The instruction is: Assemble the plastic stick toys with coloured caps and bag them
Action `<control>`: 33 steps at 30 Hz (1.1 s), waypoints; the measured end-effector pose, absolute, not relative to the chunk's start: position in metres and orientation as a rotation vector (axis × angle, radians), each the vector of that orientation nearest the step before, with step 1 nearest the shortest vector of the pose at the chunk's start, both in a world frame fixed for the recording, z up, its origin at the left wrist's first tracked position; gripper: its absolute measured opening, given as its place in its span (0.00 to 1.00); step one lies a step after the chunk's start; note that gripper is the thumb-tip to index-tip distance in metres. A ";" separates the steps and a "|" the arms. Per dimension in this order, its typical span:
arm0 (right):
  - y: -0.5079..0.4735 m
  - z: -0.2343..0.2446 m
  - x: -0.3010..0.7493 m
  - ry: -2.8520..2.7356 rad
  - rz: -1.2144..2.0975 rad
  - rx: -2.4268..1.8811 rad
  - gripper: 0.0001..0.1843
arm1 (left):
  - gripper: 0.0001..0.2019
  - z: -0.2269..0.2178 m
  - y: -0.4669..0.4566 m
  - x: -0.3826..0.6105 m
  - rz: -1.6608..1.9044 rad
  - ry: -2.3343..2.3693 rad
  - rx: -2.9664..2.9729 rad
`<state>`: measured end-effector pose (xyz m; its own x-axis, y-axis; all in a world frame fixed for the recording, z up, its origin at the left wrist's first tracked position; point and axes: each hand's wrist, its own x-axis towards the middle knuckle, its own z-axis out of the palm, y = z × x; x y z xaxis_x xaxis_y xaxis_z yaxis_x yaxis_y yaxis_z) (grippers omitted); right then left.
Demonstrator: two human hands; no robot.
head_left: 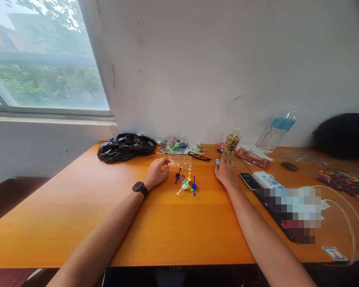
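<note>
Both my arms reach out over an orange wooden table (pixel 77 215). My left hand (pixel 157 172), with a black watch on the wrist, rests on the tabletop with fingers curled at the edge of a clear plastic bag (pixel 180 161). My right hand (pixel 224 172) lies on the table with fingers closed near a small blue thing (pixel 217 161), just below a yellow drink bottle (pixel 231 144). Between the hands lies a small pile of coloured plastic sticks (pixel 186 183), blue, yellow, white, black and pink.
A black plastic bag (pixel 125 146) lies at the back left by the wall. More bagged coloured pieces (pixel 179 146), black glasses (pixel 199 156), a red packet (pixel 253 157), a phone (pixel 249 180), a clear water bottle (pixel 277 131), cables and a dark bag (pixel 344 135) crowd the right.
</note>
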<state>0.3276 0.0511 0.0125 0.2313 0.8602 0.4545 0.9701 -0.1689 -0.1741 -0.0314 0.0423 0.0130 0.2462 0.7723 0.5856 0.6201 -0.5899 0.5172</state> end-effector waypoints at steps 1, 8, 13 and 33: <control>0.052 0.011 0.328 -1.671 -0.337 -2.097 0.25 | 0.08 0.014 0.041 -0.030 1.274 1.304 2.330; 0.058 0.010 0.326 -1.559 -0.216 -2.061 0.25 | 0.08 0.021 0.036 -0.019 1.316 1.257 2.236; 0.045 0.038 0.304 -1.503 -0.120 -1.599 0.31 | 0.09 0.042 0.022 -0.003 1.369 1.111 2.135; -0.090 0.070 0.214 -1.668 0.319 -1.012 0.21 | 0.34 0.065 -0.044 0.038 1.215 0.598 1.665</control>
<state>0.2143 -0.0901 0.0697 -0.0294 0.7510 0.6596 0.4542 0.5979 -0.6605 0.0379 -0.0438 0.0648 0.3854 0.8087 0.4445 -0.1411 -0.4244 0.8944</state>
